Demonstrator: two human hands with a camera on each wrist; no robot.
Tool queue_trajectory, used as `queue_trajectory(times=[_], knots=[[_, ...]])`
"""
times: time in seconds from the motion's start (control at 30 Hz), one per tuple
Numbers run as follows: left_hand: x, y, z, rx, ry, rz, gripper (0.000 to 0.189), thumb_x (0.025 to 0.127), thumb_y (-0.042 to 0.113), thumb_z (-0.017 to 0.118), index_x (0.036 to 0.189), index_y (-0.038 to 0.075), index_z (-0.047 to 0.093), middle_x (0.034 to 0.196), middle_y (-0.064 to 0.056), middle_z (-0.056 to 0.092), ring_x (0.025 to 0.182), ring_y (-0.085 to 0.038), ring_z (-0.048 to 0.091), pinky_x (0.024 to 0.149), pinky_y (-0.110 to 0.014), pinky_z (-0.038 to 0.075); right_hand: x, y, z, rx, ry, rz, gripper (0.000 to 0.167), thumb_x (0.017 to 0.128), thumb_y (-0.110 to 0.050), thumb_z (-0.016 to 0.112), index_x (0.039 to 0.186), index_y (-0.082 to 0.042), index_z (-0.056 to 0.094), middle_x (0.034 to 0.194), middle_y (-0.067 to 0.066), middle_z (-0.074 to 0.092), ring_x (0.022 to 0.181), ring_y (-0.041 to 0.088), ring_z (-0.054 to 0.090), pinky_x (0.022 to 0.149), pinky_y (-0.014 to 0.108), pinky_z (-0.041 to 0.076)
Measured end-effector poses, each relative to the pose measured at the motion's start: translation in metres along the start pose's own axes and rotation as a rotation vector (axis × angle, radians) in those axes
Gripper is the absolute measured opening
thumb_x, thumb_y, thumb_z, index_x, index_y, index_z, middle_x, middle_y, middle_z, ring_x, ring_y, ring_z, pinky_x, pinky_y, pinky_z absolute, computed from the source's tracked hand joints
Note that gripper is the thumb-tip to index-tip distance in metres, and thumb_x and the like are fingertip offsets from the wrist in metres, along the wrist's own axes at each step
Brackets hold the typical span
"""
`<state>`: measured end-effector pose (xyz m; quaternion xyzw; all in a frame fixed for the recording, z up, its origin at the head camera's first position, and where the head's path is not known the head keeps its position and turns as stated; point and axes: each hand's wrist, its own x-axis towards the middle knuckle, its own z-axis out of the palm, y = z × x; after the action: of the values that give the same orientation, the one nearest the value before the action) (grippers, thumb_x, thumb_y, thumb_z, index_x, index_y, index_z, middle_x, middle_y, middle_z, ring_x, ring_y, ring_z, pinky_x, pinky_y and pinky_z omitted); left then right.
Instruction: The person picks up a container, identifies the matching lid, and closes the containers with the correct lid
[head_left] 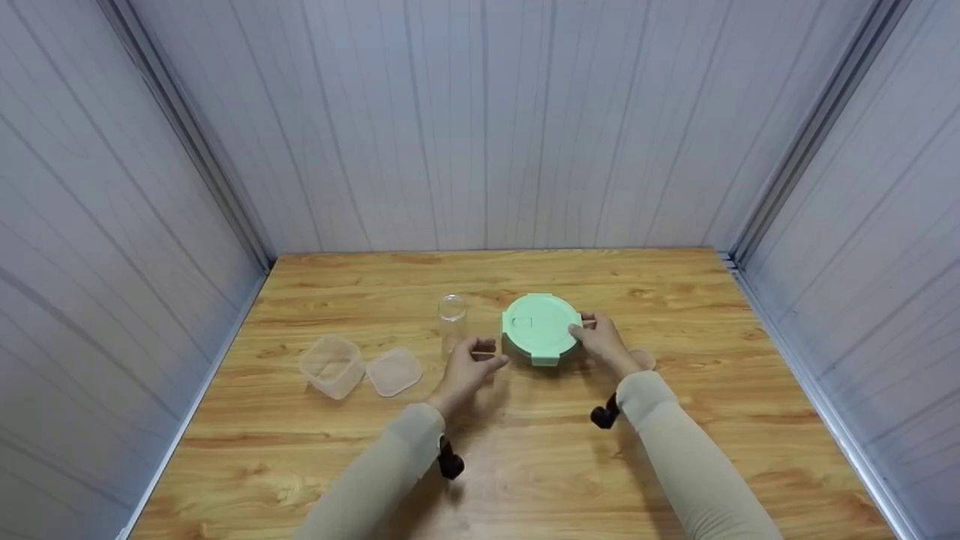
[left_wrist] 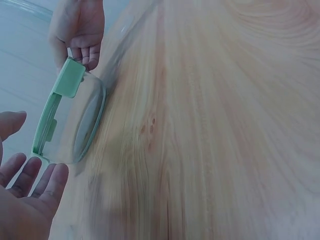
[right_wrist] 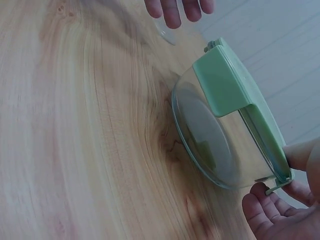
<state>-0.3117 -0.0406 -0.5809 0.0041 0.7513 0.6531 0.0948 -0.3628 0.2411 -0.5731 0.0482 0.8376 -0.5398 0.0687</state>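
A round clear glass food container (right_wrist: 205, 132) stands on the table, with its light green lid (head_left: 540, 324) on top. In the right wrist view the front clip (right_wrist: 220, 80) hangs down against the glass, while the clip by the right hand sticks outward. My right hand (head_left: 602, 341) pinches the lid's right edge at that clip, thumb on top and fingers below. My left hand (head_left: 466, 371) is held just left of the container, fingers loosely bent and apart from the thumb, gripping nothing. Whether its fingertips touch the lid's left side I cannot tell.
Behind the left hand stands a clear glass cup (head_left: 452, 311). Farther left are a translucent square box (head_left: 331, 367) and a matching flat lid (head_left: 394, 372). A small round translucent piece (head_left: 643, 360) lies partly hidden by the right wrist. Pale panel walls (head_left: 480, 127) enclose the table.
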Motion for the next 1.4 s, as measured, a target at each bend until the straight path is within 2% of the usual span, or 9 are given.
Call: queue_trajectory(times=[0.2,0.37,0.63,0.77,1.0,1.23,1.4], knots=[[-0.010,0.002,-0.002,0.046,0.013,0.053,0.053,0.097,0.020,0.082,0.136,-0.008,0.061,0.137,-0.026,0.065,0.123,-0.033,0.065,0.107,-0.044,0.058,-0.001,-0.001,0.000,0.022,-0.009,0.022,0.051,0.113,-0.022,0.057,0.154,0.006,0.045,0.123,0.017,0.061,0.105,0.022,0.061,0.082,0.027,0.051],[-0.013,0.001,-0.005,0.048,0.023,0.053,0.054,0.097,0.022,0.084,0.135,-0.008,0.061,0.136,-0.027,0.065,0.121,-0.032,0.065,0.107,-0.045,0.056,-0.001,-0.002,0.000,0.022,-0.019,0.011,0.050,0.113,-0.022,0.057,0.154,0.005,0.046,0.118,0.014,0.061,0.103,0.022,0.060,0.081,0.028,0.050],[-0.017,-0.005,-0.013,0.047,0.050,0.064,0.054,0.095,0.019,0.085,0.135,-0.009,0.061,0.133,-0.025,0.066,0.120,-0.031,0.065,0.106,-0.044,0.057,-0.003,-0.003,0.000,0.025,-0.027,0.023,0.053,0.114,-0.023,0.054,0.156,0.007,0.042,0.128,0.018,0.059,0.107,0.024,0.060,0.090,0.036,0.052],[-0.018,-0.009,-0.018,0.067,0.060,0.084,0.052,0.095,0.018,0.085,0.133,-0.010,0.062,0.131,-0.027,0.067,0.117,-0.031,0.067,0.104,-0.043,0.059,-0.002,-0.002,0.001,0.039,-0.025,0.032,0.053,0.114,-0.022,0.055,0.156,0.008,0.041,0.125,0.017,0.059,0.104,0.022,0.060,0.092,0.038,0.053],[-0.019,-0.009,-0.028,0.075,0.081,0.115,0.049,0.095,0.019,0.085,0.130,-0.009,0.065,0.131,-0.029,0.068,0.115,-0.030,0.068,0.103,-0.043,0.059,-0.002,-0.001,0.000,0.032,-0.019,0.018,0.052,0.114,-0.022,0.054,0.156,0.007,0.042,0.124,0.015,0.058,0.107,0.025,0.059,0.086,0.032,0.050],[-0.020,-0.009,-0.036,0.023,0.116,0.121,0.034,0.094,0.011,0.085,0.120,-0.001,0.068,0.125,-0.024,0.067,0.109,-0.023,0.064,0.094,-0.032,0.057,-0.003,0.000,-0.002,0.021,-0.016,0.019,0.055,0.114,-0.024,0.056,0.156,0.007,0.042,0.117,0.014,0.058,0.100,0.023,0.059,0.078,0.026,0.048],[-0.023,-0.010,-0.044,-0.004,0.136,0.118,0.031,0.094,0.009,0.084,0.120,0.002,0.069,0.123,-0.024,0.068,0.107,-0.022,0.064,0.092,-0.030,0.056,-0.003,0.000,0.001,0.029,-0.019,0.020,0.054,0.114,-0.023,0.055,0.157,0.006,0.042,0.117,0.013,0.057,0.103,0.028,0.059,0.078,0.028,0.048]])
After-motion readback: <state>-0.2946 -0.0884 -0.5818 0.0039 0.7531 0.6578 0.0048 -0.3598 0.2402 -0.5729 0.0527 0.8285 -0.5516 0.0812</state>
